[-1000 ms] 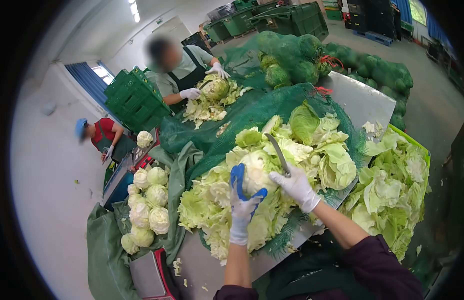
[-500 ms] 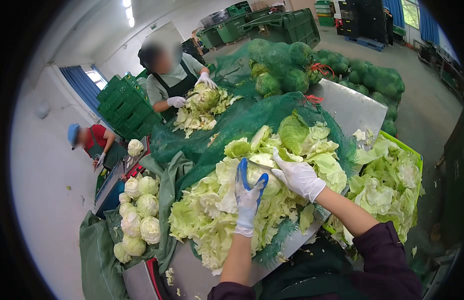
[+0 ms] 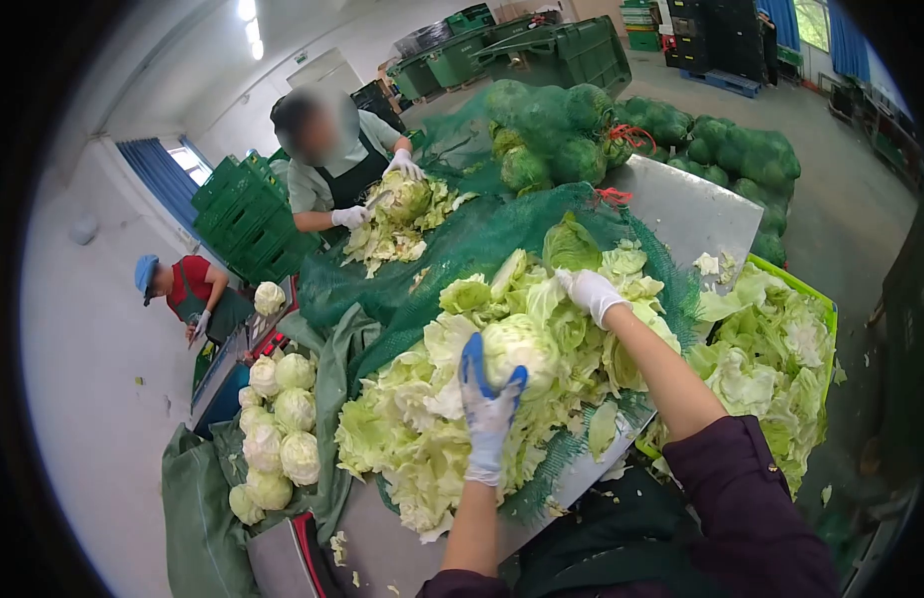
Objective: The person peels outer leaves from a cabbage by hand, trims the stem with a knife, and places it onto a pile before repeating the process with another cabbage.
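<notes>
A pale, partly stripped cabbage [image 3: 522,344] rests on a heap of loose cabbage leaves [image 3: 412,429]. My left hand [image 3: 490,404], in a white glove with blue fingers, grips its near left side, thumb and fingers apart around it. Up and right of the cabbage, my white-gloved right hand [image 3: 590,294] is closed against a torn leaf [image 3: 550,304]. What lies inside its fingers is hidden, and no knife blade shows there now. Just beyond it stands a greener cabbage leaf [image 3: 572,244].
Trimmed cabbages [image 3: 295,409] are piled at left. Full green net sacks [image 3: 552,140] lie behind, and a lime-green crate [image 3: 831,329] of leaves stands at right. Across the table a co-worker [image 3: 347,169] handles another cabbage; a second person [image 3: 193,289] works far left, near stacked green crates [image 3: 248,219].
My right hand has moved up and away from the cabbage, to the leaf behind it. The knife blade seen between my hands is out of sight. My left hand stays on the cabbage.
</notes>
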`<action>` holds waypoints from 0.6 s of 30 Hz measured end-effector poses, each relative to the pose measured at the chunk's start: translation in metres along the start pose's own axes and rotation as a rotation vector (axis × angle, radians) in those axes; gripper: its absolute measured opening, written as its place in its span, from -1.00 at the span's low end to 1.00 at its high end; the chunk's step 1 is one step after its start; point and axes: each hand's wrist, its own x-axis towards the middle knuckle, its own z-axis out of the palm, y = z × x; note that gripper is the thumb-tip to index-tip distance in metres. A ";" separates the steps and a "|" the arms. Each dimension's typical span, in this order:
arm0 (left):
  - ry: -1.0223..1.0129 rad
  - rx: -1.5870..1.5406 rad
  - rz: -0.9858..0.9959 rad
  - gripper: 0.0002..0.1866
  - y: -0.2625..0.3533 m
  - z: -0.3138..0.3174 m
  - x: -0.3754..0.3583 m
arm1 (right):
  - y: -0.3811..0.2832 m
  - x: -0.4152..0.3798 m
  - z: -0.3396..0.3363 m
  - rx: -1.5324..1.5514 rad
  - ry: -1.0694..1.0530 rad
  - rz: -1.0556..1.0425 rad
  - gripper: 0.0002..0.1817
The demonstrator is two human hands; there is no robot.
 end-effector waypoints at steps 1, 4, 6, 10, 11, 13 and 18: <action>-0.037 -0.112 -0.048 -0.17 0.001 -0.011 -0.003 | -0.002 -0.001 0.000 0.037 0.023 0.025 -0.29; -0.031 0.090 -0.015 -0.15 0.010 -0.033 -0.005 | -0.021 -0.037 0.004 0.065 0.234 -0.019 -0.38; -0.054 0.107 -0.018 -0.16 0.007 -0.042 -0.002 | -0.035 -0.083 0.009 0.135 0.338 -0.169 -0.41; -0.142 0.409 0.053 -0.20 0.013 -0.042 0.009 | -0.052 -0.148 0.017 0.035 0.087 -0.282 -0.41; -0.155 0.390 0.016 -0.23 0.016 -0.040 0.010 | -0.055 -0.150 0.020 0.031 0.089 -0.278 -0.41; -0.149 0.447 0.044 -0.22 0.022 -0.035 0.011 | -0.058 -0.149 0.023 -0.049 0.044 -0.235 -0.41; -0.100 0.519 0.061 -0.20 0.026 -0.026 0.005 | -0.043 -0.113 0.032 -0.046 0.108 -0.155 -0.44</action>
